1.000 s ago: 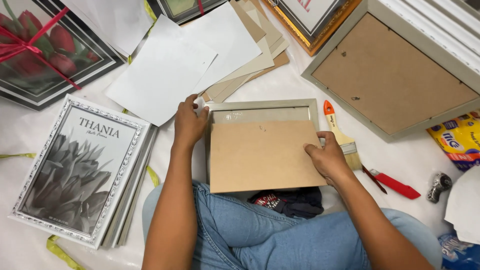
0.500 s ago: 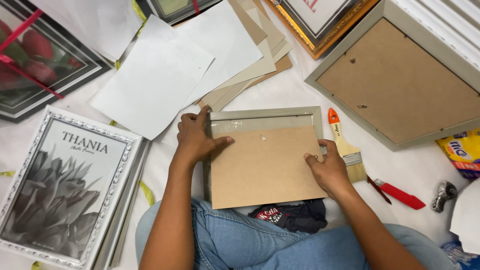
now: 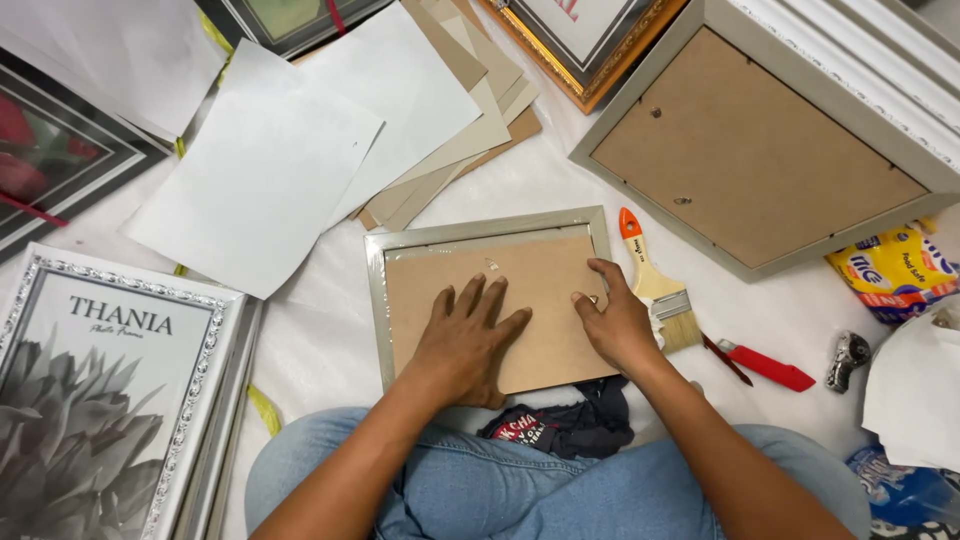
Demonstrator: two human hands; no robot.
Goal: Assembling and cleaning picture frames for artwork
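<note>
Backing board (image 3: 540,300) of brown card, seated inside small silver frame (image 3: 487,229), face-down on white sheet directly ahead of crossed legs, long axis running left to right. Left hand (image 3: 468,340) pressed flat on board's middle, fingers spread, gripping nothing. Right hand (image 3: 615,322) at board's right edge, fingertips curled down onto it, holding nothing loose. Both equally near; right closer to frame's side. Paintbrush (image 3: 655,285) just beside right hand, red cutter (image 3: 765,365) farther right.
</note>
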